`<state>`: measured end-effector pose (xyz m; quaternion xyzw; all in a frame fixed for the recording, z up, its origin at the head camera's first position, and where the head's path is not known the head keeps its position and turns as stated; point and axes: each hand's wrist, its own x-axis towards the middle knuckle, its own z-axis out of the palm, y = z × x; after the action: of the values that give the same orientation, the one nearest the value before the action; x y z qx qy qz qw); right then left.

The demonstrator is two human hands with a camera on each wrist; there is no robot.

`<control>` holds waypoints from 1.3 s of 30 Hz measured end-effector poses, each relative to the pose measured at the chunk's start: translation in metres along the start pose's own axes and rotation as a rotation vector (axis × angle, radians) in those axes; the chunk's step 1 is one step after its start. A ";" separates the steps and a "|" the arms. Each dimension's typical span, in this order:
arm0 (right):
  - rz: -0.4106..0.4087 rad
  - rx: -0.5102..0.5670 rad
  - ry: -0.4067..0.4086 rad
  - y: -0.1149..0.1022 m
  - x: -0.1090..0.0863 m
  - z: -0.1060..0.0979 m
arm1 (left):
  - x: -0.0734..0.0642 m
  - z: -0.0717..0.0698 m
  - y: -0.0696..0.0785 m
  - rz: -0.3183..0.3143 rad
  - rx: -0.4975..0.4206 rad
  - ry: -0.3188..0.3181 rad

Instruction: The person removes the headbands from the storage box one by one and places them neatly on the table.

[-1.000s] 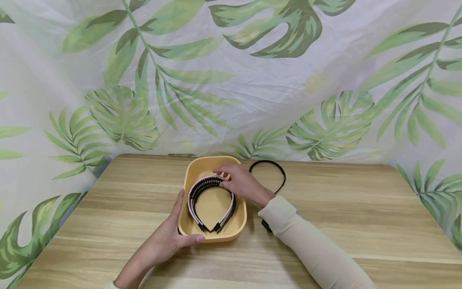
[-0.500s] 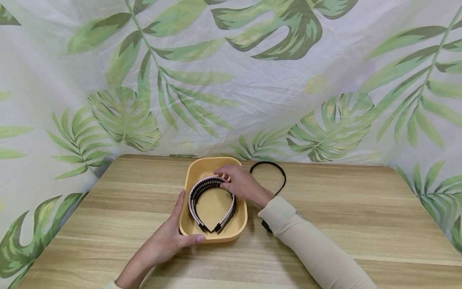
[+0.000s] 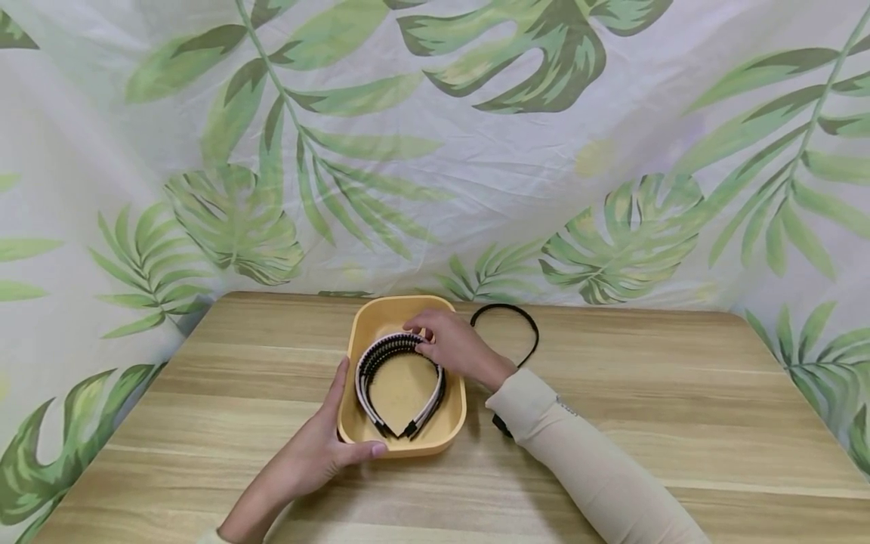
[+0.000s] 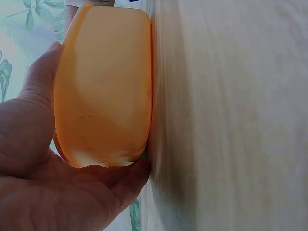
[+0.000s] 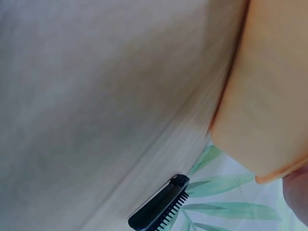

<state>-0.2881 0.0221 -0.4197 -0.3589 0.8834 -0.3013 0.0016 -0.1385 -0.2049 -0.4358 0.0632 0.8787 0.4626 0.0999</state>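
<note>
A yellow bin stands on the table, and a stack of several headbands, black toothed ones and pale pink ones, lies inside with its ends toward me. My left hand grips the bin at its near left corner, thumb over the rim and fingers along the side; the left wrist view shows the fingers against the outer wall. Reaching over the right rim, my right hand pinches the stack at its upper right between thumb and fingers. The right wrist view catches only part of this hand.
A loose black headband lies on the wooden table right of the bin, partly hidden under my right forearm; its toothed end shows in the right wrist view. A leaf-print cloth hangs behind the table.
The whole head view shifts very slightly between the first and second frames. Both hands, the bin and the headbands otherwise keep their places.
</note>
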 end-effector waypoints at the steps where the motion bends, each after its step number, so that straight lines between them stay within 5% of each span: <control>1: -0.005 -0.003 0.000 0.000 0.000 0.000 | 0.000 0.000 0.000 -0.003 -0.001 0.000; 39: 0.072 0.191 0.047 0.000 0.001 -0.005 | 0.001 0.000 -0.002 0.005 -0.012 -0.001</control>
<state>-0.2893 0.0238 -0.4156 -0.3181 0.8627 -0.3923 0.0257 -0.1394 -0.2058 -0.4373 0.0652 0.8757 0.4679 0.0995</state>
